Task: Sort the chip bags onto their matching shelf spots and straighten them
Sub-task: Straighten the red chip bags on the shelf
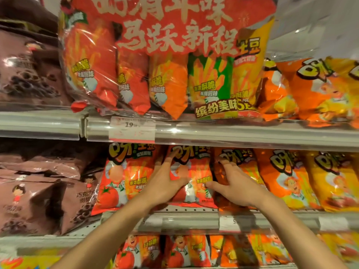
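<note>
Red chip bag [196,167] upright, long axis vertical, logo up; left hand [165,183] spread flat on it, right hand [235,185] pinching its edge.

Centre frame, the glossy red foil chip bag [196,167] flashes yellow fry streaks and a green label. To its left, a matching red foil bag [118,183] carries a bright tomato print. On the right come the deep orange foil bags [281,181], then a golden-yellow foil bag [336,183]. Up top, a red paper banner [174,26] has cream lettering. On the left edge, matte brown snack bags [29,74] are patterned with dark chocolate rings. The white price tag [132,130] has a red strip along its bottom.
</note>
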Demonstrator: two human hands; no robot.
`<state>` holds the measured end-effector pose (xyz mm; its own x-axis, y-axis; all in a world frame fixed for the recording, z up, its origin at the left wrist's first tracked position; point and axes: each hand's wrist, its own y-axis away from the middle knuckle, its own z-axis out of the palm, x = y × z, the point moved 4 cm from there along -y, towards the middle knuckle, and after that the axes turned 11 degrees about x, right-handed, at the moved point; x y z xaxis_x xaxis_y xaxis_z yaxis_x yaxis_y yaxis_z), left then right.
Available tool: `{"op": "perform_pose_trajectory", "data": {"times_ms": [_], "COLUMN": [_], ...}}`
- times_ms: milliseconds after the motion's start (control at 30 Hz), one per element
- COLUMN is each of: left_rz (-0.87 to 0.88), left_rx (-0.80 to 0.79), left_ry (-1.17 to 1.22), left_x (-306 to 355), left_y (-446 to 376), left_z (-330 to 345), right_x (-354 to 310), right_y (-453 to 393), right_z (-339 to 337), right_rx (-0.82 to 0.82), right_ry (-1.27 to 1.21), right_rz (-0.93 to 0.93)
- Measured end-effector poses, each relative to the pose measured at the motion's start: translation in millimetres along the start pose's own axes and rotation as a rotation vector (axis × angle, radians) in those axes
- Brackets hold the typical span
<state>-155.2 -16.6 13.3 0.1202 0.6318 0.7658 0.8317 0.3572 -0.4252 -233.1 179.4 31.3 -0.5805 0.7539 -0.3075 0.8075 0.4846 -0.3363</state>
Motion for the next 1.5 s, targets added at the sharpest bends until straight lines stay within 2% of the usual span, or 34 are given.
{"op": "perform_pose_trajectory", "data": {"times_ms": [133,267,433,667,800,933,1067,1133,1233,1367,1500], "left_rz": [-0.063,-0.093,-0.161,-0.189,-0.113,0.027,0.276,0.357,0.468,0.454,0.458], "left_rx": [0.008,-0.011,-0.040,-0.097,-0.054,0.004,0.142,0.249,0.413,0.375,0.325], "left_ry": [0.078,0.142,0.171,0.130,0.076,-0.159,-0.357,-0.507,-0.672,-0.806,-0.861], "left_x": [-1,-6,-9,-17,-15,-5,-1,-8,-19,-44,-57], "left_y": [-9,-18,-22,-21,-17,-3,18,22,24,24,25], "left_z": [5,11,12,14,11,6,-15,-32,-55,-66,-61], "right_x": [-7,-6,-9,-6,-7,-9,-10,-16,-37,-71,-87], "right_y": [-11,-27,-33,-27,-27,-26,-25,-24,-15,-6,-10], "right_z": [2,14,16,11,10,7,11,12,13,49,73], "right_rx": [-0.025,-0.119,-0.114,-0.092,-0.140,-0.180,-0.152,-0.066,0.182,0.297,0.343], "right_ry": [-0.068,-0.231,-0.377,-0.307,-0.255,-0.264,-0.260,-0.235,0.030,0.199,0.257], "right_rz": [-0.003,0.061,0.013,0.048,0.049,0.077,0.059,0.042,0.000,-0.149,-0.148]}}
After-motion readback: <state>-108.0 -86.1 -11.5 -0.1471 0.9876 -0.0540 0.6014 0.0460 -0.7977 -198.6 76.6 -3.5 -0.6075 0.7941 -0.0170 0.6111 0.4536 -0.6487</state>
